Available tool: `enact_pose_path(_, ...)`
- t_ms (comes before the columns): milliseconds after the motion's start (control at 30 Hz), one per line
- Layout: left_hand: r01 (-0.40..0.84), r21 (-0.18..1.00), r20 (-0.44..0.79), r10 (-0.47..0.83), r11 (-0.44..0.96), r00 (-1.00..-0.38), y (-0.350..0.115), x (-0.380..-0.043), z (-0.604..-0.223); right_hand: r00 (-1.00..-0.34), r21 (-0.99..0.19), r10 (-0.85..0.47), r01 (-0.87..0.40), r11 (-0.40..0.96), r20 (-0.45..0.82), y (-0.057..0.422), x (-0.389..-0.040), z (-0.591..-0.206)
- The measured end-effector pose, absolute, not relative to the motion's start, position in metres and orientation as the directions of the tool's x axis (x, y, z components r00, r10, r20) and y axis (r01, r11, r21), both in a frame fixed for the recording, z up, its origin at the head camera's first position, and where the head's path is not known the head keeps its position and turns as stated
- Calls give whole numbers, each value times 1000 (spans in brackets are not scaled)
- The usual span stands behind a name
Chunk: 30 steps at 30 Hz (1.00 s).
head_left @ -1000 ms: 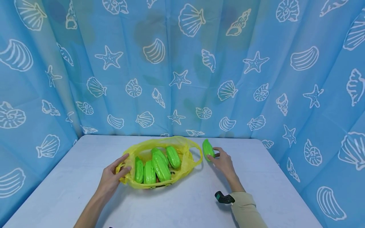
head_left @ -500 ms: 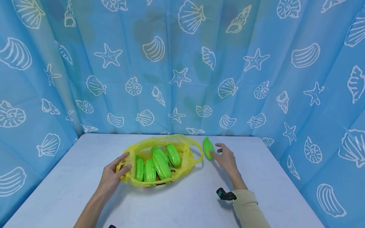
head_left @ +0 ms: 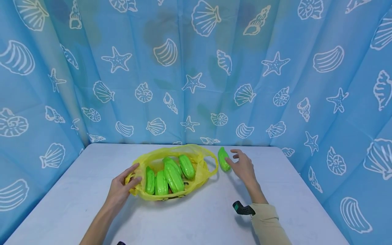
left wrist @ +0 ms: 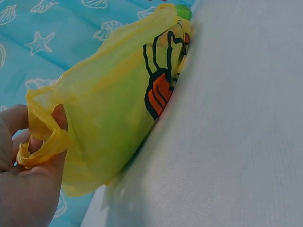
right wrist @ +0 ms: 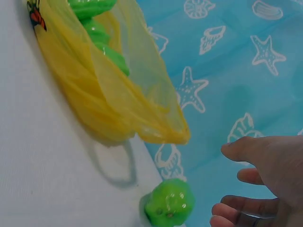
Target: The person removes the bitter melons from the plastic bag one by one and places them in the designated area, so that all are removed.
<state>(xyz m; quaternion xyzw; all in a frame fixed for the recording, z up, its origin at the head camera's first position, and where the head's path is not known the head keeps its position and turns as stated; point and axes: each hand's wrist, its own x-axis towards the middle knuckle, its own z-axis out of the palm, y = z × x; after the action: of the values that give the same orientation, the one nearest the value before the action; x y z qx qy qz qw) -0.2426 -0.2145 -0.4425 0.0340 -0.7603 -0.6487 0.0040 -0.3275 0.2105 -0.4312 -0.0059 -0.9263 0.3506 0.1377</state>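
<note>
A yellow plastic bag stands on the table with its mouth spread, holding several glossy green ridged vegetables that look like bitter melons. My left hand grips the bag's left side; in the left wrist view, the bag's handle loops over the fingers. One more green bitter melon lies on the table just right of the bag, its rounded end showing in the right wrist view. Close to its right side is my right hand, fingers loosely bent and apart from it, nothing held.
The white table ends at a blue curtain with seashell prints, which also runs along both sides. The bag's right handle loops out near the loose bitter melon. A black device sits at the right sleeve.
My right fingers have let go of the bitter melon at the bag's right and drawn slightly away from it. My left hand stays at the bag's left side.
</note>
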Motion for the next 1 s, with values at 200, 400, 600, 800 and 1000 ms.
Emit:
enact_pose_path(200,-49,986,-42,-51,160,-998,-215,-242,-443,-955,-626,57,-146,766,293,203,-319,-422)
enact_pose_path(400,-31,985,-23,-49,169,-999,-216,-242,-442,-944,-598,13,-198,777,330,196,-311,-411)
enact_pose_path(600,-41,985,-34,-49,166,-998,-216,-242,-442,-944,-573,6,-194,796,329,186,-305,-401)
enact_pose_path(800,-36,988,-30,-46,152,-998,-216,-242,-442,-941,-570,-15,-217,793,337,177,-301,-396)
enact_pose_path(1000,-44,988,-37,-49,146,-998,-216,-243,-443,-946,-590,-67,-252,767,318,169,-296,-393)
